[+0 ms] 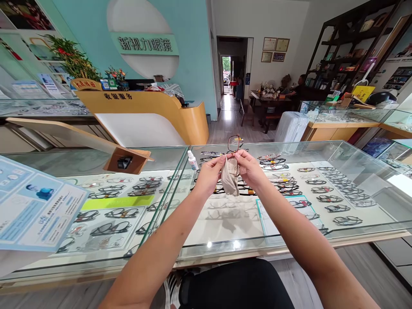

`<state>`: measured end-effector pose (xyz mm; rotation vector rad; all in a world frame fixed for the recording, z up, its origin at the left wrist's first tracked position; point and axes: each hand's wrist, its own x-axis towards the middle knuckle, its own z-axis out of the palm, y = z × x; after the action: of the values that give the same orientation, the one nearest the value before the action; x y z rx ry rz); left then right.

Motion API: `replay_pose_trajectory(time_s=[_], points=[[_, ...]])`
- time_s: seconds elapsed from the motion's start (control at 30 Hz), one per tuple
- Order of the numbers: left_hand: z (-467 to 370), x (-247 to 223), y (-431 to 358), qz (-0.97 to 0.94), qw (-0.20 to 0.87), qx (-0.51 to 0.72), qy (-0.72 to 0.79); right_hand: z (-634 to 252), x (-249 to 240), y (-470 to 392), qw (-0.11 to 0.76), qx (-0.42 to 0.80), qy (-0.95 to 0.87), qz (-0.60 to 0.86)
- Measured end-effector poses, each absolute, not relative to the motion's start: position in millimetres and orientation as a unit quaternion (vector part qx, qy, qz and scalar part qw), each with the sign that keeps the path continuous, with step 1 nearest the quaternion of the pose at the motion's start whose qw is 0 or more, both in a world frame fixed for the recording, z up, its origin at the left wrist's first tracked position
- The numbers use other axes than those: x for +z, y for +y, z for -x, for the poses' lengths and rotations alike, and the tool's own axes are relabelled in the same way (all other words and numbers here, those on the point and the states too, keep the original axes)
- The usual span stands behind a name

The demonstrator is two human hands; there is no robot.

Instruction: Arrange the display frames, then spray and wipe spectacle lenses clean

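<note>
Left hand [208, 174]: over the desk [206, 229]; thumb and fingers pinching the top of a pale cloth [230, 180].
Right hand [252, 171]: close beside the left; thumb and fingers pinching a pair of glasses [234, 138] near its middle.
Glasses: raised above the desk between the two hands, turned on end, a brown-rimmed lens above the fingers; the lower part is half hidden by the cloth and right hand.
Cloth: beige, hanging in loose folds below the fingers, against the glasses.
Spray bottle [192, 161]: white with a printed label, near the desk's far edge, just left of the left hand.
Desk: glass-topped, with many spectacle frames [328, 198] in rows under the glass, at both sides of the arms.
Wooden box [112, 162]: well left of the hands, open towards the viewer, a small dark item [124, 162] inside.
Blue-and-white leaflet [38, 206]: near left, tilted, printed with text and pictures.
Suitcase [292, 126]: pale, beyond the desk, near its far edge.
</note>
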<state>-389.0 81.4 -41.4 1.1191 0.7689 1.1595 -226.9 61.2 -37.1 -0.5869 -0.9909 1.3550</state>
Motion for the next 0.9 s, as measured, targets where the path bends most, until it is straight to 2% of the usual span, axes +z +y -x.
replay_pose_trajectory(time_s=[0.57, 0.9], points=[[390.0, -43.2, 85.3, -0.509, 0.631, 0.489, 0.322, 221.8, -35.0, 63.8, 0.658, 0.521, -0.462, 0.288], [389.1, -38.9, 79.9, -0.515, 0.626, 0.489, 0.322, 224.0, -38.7, 65.6, 0.659, 0.532, -0.451, 0.282]])
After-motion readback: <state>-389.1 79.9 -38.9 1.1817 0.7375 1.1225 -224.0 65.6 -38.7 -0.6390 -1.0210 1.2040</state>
